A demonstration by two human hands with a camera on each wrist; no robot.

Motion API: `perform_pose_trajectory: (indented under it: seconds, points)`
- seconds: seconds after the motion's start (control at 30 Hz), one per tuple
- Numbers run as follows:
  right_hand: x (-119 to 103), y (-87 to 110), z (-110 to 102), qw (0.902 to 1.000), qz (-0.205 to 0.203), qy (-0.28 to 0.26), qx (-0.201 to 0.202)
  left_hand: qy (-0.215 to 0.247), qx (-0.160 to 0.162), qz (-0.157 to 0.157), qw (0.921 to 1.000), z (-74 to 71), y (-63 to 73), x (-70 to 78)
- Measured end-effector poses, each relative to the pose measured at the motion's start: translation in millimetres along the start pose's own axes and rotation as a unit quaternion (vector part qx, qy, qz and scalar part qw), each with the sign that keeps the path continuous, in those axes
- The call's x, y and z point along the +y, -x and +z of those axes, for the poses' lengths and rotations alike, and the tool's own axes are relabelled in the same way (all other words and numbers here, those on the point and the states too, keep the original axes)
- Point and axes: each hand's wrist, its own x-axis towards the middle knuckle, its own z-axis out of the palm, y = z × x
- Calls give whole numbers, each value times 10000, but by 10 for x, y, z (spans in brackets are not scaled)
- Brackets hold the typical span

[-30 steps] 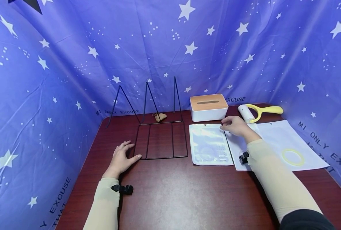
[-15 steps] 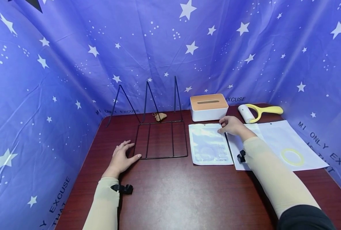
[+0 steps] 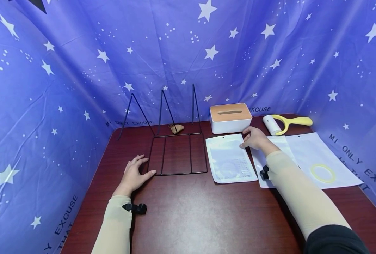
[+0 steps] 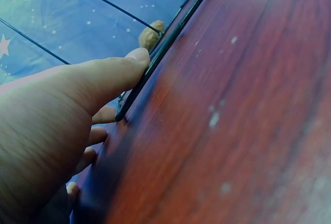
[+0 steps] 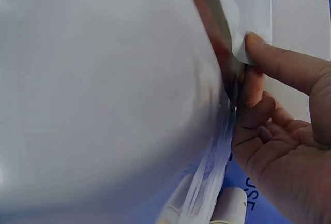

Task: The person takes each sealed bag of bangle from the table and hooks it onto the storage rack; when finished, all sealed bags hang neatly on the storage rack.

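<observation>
My left hand point(image 3: 134, 176) is by the near left corner of a black wire rack point(image 3: 176, 174); the thumb lies on its front bar and the fingers spread along its left side. In the left wrist view the thumb tip touches the bar. A flat white zip bag point(image 3: 229, 157) with a clear front lies right of the rack. With my right hand point(image 3: 257, 138) I pinch its upper right edge between thumb and index finger. That grip on the bag's edge point(image 5: 239, 45) shows in the right wrist view, other fingers curled.
A tissue box point(image 3: 230, 120) with a wooden lid stands behind the bag. Under my right forearm lie larger white sheets or bags, one bearing a yellow ring point(image 3: 311, 173). A yellow-handled lint roller point(image 3: 271, 125) sits at the back right. A small tan object point(image 3: 177, 129) lies behind the rack.
My right hand has shifted slightly left and taken the bag by its edge. The bag's top has turned a little to the left. My left hand and the rack have stayed put.
</observation>
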Motion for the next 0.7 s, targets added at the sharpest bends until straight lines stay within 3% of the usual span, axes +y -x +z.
perform_pose_trajectory:
  seconds: [0.33, 0.7]
  points:
    - [22, 64, -59, 9936, -75, -1114, -156, -29, -32, -29, 10000, -10, 10, 4]
    - [20, 160, -126, 9924, -363, -1177, -40, -27, -38, 20, 10000, -1, 13, -21]
